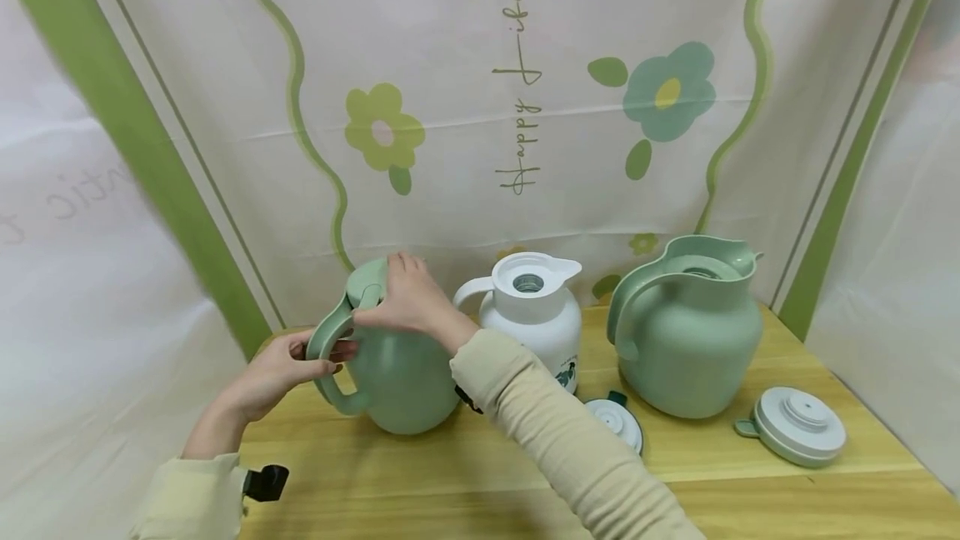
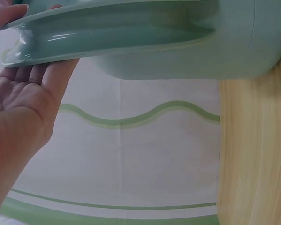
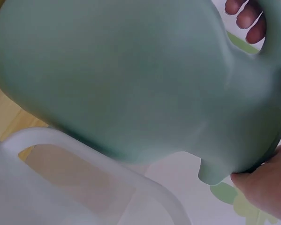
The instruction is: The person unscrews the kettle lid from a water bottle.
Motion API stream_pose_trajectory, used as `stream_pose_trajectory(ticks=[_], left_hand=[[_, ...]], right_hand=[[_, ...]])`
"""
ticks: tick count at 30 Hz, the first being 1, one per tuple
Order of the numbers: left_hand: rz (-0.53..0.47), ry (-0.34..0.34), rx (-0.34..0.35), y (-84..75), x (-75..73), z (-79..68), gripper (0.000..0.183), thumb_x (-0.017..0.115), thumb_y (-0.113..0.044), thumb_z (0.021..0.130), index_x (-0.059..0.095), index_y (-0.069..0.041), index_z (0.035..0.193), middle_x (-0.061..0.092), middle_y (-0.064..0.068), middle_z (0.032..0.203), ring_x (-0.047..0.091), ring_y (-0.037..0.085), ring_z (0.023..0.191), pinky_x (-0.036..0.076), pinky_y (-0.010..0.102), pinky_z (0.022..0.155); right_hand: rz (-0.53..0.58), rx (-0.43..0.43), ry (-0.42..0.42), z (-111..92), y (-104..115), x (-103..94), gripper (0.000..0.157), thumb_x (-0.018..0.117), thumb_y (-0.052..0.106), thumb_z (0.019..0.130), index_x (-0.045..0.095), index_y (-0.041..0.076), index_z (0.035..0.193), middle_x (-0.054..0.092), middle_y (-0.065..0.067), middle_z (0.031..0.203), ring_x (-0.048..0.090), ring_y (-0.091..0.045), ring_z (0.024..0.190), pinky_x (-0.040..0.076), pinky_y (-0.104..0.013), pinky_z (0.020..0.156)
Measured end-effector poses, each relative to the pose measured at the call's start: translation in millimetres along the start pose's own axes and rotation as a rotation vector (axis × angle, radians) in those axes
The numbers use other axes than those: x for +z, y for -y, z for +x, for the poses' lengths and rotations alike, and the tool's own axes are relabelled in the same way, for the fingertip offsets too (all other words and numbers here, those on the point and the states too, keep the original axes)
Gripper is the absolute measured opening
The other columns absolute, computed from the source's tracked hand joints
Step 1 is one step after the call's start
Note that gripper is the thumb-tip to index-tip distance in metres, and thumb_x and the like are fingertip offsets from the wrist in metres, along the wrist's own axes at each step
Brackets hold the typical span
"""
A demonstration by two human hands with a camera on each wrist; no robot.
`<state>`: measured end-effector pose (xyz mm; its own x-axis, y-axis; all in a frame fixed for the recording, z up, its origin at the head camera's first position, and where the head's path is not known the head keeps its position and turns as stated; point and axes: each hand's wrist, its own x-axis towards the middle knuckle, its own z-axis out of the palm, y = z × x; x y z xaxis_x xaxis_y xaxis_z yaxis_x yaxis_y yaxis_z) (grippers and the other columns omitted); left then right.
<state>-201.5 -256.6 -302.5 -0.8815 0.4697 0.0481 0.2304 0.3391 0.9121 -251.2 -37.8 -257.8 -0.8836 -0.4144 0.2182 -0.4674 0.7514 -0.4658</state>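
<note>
A green thermos jug [image 1: 405,386] stands upright on the left of the wooden table. My left hand [image 1: 281,369] holds its handle [image 1: 324,348], with the fingers passing through the loop; in the left wrist view the thumb and fingers lie on opposite sides of the handle [image 2: 107,30]. On top of the jug, my right hand [image 1: 405,294] grips the green lid [image 1: 366,280], fingers over the far side. The right wrist view shows the jug's body [image 3: 107,79] up close, with the right hand [image 3: 267,185] by its spout end and left fingertips inside the handle.
A white jug [image 1: 528,315] without a lid stands close to the right of the green one. Farther right is another lidless green jug [image 1: 690,348]. Two loose lids lie on the table, one [image 1: 618,419] partly behind the right sleeve, the other [image 1: 802,425] near the right edge.
</note>
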Motion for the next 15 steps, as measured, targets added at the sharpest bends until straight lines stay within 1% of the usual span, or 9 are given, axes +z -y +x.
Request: stream_pose_trajectory(ticks=[5, 8, 12, 15], left_hand=[[-0.013, -0.002, 0.019, -0.6, 0.7, -0.9, 0.048, 0.057, -0.005, 0.092, 0.042, 0.020, 0.131, 0.070, -0.012, 0.111, 0.064, -0.001, 0.104, 0.051, 0.018, 0.088], [-0.023, 0.006, 0.015, -1.5, 0.3, -1.3, 0.048, 0.057, -0.004, 0.093, 0.042, 0.021, 0.130, 0.070, -0.012, 0.110, 0.064, -0.002, 0.103, 0.052, 0.018, 0.088], [-0.026, 0.003, -0.006, -2.4, -0.2, -2.2, 0.049, 0.057, -0.005, 0.092, 0.042, 0.021, 0.131, 0.071, -0.010, 0.108, 0.064, -0.002, 0.102, 0.052, 0.017, 0.088], [-0.020, -0.003, -0.014, -2.6, -0.5, -2.2, 0.049, 0.058, -0.005, 0.092, 0.042, 0.020, 0.131, 0.072, -0.008, 0.108, 0.064, -0.002, 0.102, 0.052, 0.017, 0.088]], right_hand=[[0.060, 0.030, 0.005, -3.8, -2.2, -1.1, 0.085, 0.068, 0.047, 0.075, 0.037, 0.011, 0.145, 0.027, -0.017, 0.151, 0.031, -0.028, 0.136, 0.044, -0.040, 0.103], [0.068, 0.028, 0.008, -5.9, -4.1, -2.7, 0.083, 0.069, 0.047, 0.076, 0.037, 0.014, 0.146, 0.026, -0.017, 0.150, 0.029, -0.028, 0.135, 0.043, -0.041, 0.103], [0.082, 0.020, 0.013, -6.3, -6.8, -4.0, 0.086, 0.070, 0.047, 0.077, 0.035, 0.012, 0.147, 0.027, -0.016, 0.149, 0.030, -0.027, 0.135, 0.042, -0.040, 0.105], [0.126, 0.018, 0.011, -6.1, -9.5, -5.3, 0.084, 0.072, 0.046, 0.077, 0.037, 0.010, 0.144, 0.026, -0.016, 0.149, 0.033, -0.027, 0.134, 0.042, -0.039, 0.105]])
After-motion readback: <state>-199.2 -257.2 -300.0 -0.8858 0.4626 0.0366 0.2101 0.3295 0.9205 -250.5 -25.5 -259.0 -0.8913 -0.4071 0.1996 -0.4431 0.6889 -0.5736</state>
